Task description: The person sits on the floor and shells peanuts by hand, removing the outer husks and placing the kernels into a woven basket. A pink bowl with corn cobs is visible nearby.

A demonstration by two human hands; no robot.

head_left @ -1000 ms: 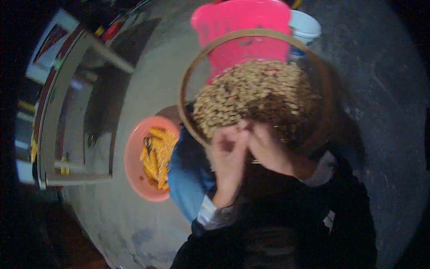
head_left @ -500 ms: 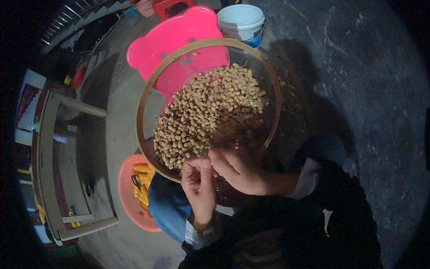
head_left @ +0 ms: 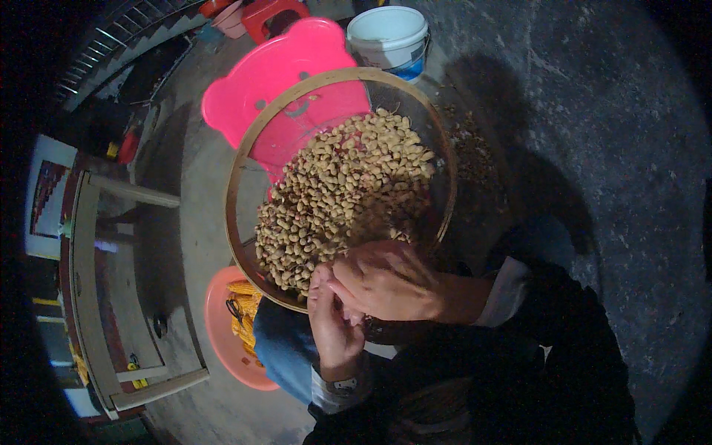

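Note:
Many unshelled peanuts (head_left: pixel 334 185) lie heaped in a round mesh sieve (head_left: pixel 242 159) with a wooden rim. Over the near edge of this sieve my two hands meet, fingertips together. My left hand (head_left: pixel 334 326) is closed with thumb and fingers raised. My right hand (head_left: pixel 389 282) is closed too, its back upward and its fingers pressed against the left ones. Whatever sits between the fingertips is hidden. Peanuts lie just beyond the knuckles, some in the shadow of my hands.
A pink bear-shaped basin (head_left: pixel 289 67) lies partly under the sieve's far side. Behind stands a white-and-blue bucket (head_left: pixel 389 41). An orange basin (head_left: pixel 222 348) of corn cobs is left of my knee, near a wooden frame (head_left: pixel 89 282). Shell scraps (head_left: pixel 475 148) litter the floor.
My right hand has turned so its back faces up and has moved left over the left fingertips. The whole view has shifted slightly.

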